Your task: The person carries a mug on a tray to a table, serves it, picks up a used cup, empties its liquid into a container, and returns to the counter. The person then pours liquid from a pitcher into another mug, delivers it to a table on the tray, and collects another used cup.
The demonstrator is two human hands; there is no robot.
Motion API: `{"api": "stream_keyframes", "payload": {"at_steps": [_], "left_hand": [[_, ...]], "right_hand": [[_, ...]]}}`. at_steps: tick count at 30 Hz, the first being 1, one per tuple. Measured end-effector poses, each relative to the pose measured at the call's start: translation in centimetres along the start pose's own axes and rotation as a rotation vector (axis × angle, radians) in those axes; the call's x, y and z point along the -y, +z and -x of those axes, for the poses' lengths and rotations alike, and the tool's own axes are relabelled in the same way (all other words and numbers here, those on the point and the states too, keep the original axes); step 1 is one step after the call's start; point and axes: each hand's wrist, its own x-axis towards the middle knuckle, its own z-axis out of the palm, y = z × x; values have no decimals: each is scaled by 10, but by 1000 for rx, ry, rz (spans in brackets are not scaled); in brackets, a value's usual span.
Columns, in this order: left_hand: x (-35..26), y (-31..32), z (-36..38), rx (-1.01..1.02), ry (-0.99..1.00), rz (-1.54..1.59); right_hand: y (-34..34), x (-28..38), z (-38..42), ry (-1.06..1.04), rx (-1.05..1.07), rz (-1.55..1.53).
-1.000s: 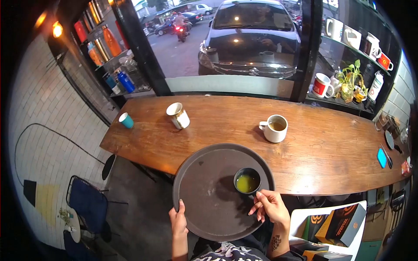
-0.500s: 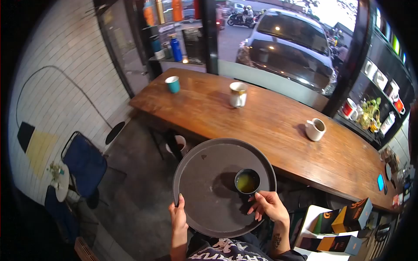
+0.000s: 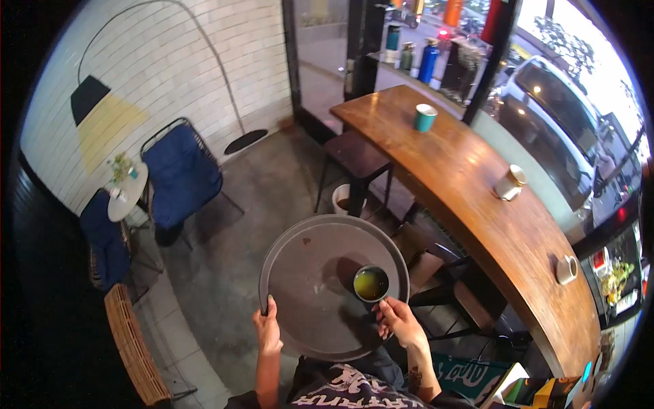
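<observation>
A round dark brown tray point(image 3: 303, 262) is level in front of my body. My left hand point(image 3: 268, 328) is closed on its left rim, thumb on top. Over the right part of the tray is a dark cup point(image 3: 355, 289) of yellow-green liquid, its shadow falling on the tray to the left. At the cup's near side, my right hand point(image 3: 403, 325) pinches the handle, which the fingers mostly hide. A small reddish-brown mark shows near the tray's far rim.
A long wooden table point(image 3: 470, 194) curves along the right, bearing a teal cup point(image 3: 426, 118), a white mug point(image 3: 510, 183) and another white cup point(image 3: 566, 270). Stools point(image 3: 357, 158) stand beneath it. Blue-cushioned chairs point(image 3: 180, 174) and a small round table point(image 3: 129, 194) are at left.
My view has turned left, so the wooden table has shifted right and the chairs show more fully. The tray and cup have stayed with my hands, both holds unchanged.
</observation>
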Motion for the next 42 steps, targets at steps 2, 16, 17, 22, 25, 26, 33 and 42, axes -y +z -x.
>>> {"api": "stream_keyframes", "payload": {"at_steps": [2, 16, 17, 22, 25, 26, 33, 42], "left_hand": [[6, -12, -21, -139, -17, -8], [15, 32, -233, -192, -51, 237], [17, 38, -248, -186, -79, 219], [26, 70, -341, -238, -183, 128], [36, 75, -383, -260, -411, -48], [39, 81, -396, -301, -448, -105], [121, 90, -474, -218, -508, -59], [151, 119, -504, -257, -830, -291]], "right_hand": [[13, 0, -28, -13, 66, -30], [75, 13, -305, 79, 200, -80], [76, 18, -327, 44, 193, -61], [62, 10, -440, -38, 104, 66], [56, -15, -510, 3, 48, 30], [56, -28, -532, 18, 35, 33], [55, -150, -669, 231, -267, -332], [-36, -288, -863, 381, -764, -292]]}}
